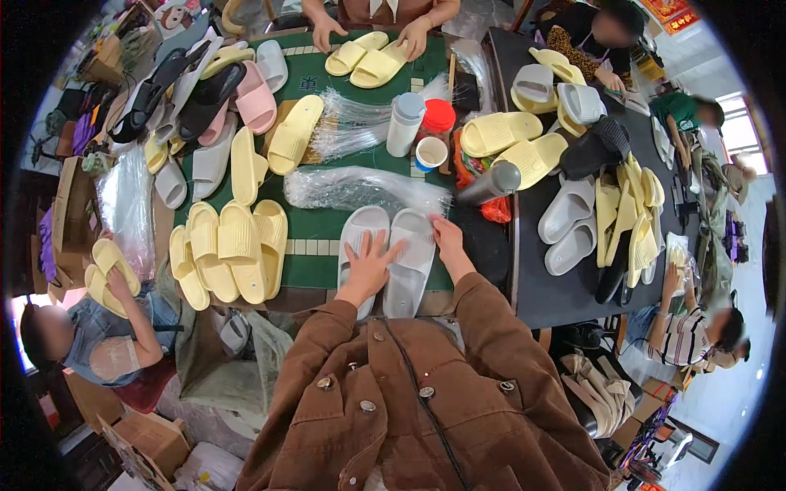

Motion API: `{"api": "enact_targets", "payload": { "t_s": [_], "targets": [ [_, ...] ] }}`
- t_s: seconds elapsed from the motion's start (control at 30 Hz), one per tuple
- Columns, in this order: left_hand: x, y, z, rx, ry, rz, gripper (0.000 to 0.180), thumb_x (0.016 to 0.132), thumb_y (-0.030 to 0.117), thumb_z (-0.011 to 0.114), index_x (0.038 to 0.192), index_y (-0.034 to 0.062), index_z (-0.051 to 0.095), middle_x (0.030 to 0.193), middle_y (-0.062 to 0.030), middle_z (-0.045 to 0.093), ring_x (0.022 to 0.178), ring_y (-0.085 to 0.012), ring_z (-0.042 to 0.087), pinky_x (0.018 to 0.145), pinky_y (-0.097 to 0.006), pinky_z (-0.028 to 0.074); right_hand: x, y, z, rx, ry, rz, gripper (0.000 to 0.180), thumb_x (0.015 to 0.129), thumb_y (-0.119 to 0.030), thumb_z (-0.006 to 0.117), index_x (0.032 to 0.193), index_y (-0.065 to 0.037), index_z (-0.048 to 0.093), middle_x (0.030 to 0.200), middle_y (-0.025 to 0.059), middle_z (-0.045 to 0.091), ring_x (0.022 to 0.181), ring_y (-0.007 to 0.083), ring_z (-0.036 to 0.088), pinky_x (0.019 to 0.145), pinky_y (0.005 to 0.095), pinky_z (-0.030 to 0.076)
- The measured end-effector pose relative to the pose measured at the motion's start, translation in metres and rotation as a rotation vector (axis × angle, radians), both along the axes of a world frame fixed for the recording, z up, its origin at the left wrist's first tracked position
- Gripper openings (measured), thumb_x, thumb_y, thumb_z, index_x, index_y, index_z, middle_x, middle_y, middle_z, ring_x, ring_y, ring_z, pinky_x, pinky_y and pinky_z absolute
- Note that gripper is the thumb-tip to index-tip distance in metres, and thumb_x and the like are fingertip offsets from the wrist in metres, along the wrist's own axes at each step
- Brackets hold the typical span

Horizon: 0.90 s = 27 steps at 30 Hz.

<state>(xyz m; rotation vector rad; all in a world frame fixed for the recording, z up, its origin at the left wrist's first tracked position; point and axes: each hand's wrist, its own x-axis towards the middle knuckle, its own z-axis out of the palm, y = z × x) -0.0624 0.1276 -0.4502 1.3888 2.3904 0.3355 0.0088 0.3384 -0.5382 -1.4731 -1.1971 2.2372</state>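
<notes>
Centrally, left hand [368,266] spread over gray slippers [409,266], right hand [449,245] curled, grip unclear, clear strands [360,189] beyond, yellow slippers [214,252] leftward.

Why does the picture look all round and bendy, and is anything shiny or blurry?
In the head view, the fisheye lens bends straight edges and leaves black corners; there too, the clear plastic bundle glints, the bright white window looks washed out, other people's faces are smudged, but the light-grey ribbed slide under the left hand looks sharp.
</notes>
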Motion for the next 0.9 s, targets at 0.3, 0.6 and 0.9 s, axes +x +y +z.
{"api": "enact_targets", "payload": {
  "t_s": [0.3, 0.6, 0.9],
  "targets": [
    [-0.009, -0.011, -0.014, 0.092, 0.030, 0.047, 0.062, 0.070, 0.002, 0.054, 0.125, 0.0297, 0.044, 0.136, -0.0131, 0.030, 0.127, -0.0396, 0.023, 0.088, -0.071, 0.020, 0.001, -0.009, 0.016, -0.192, 0.223, -0.265, 0.020, 0.085, -0.012, 0.054, 0.105, -0.010, 0.060, 0.087, -0.0041, 0.056, 0.069, 0.0065, 0.047, 0.066, 0.0211, 0.042],
    [-0.004, -0.005, 0.000, 0.133, -0.058, 0.146, 0.046, 0.075, 0.011, 0.056, 0.120, 0.0189, 0.049, 0.126, -0.0121, 0.043, 0.118, -0.0327, 0.035, 0.089, -0.057, 0.030, 0.025, -0.043, 0.050, -0.093, 0.255, -0.393, 0.022, 0.086, -0.015, 0.056, 0.107, -0.009, 0.059, 0.099, -0.0054, 0.055, 0.083, 0.0037, 0.046, 0.072, 0.0188, 0.041],
    [-0.001, 0.010, 0.004, 0.539, -1.282, 0.860, 0.028, 0.091, 0.024, 0.043, 0.101, 0.0040, 0.060, 0.070, -0.0020, 0.059, 0.059, -0.0089, 0.051, 0.055, -0.022, 0.040, 0.060, -0.090, 0.120, 0.032, 0.273, 0.544, 0.019, 0.087, -0.014, 0.052, 0.099, -0.002, 0.061, 0.096, 0.0059, 0.062, 0.083, 0.0115, 0.057, 0.076, 0.0251, 0.045]
  ]
}}
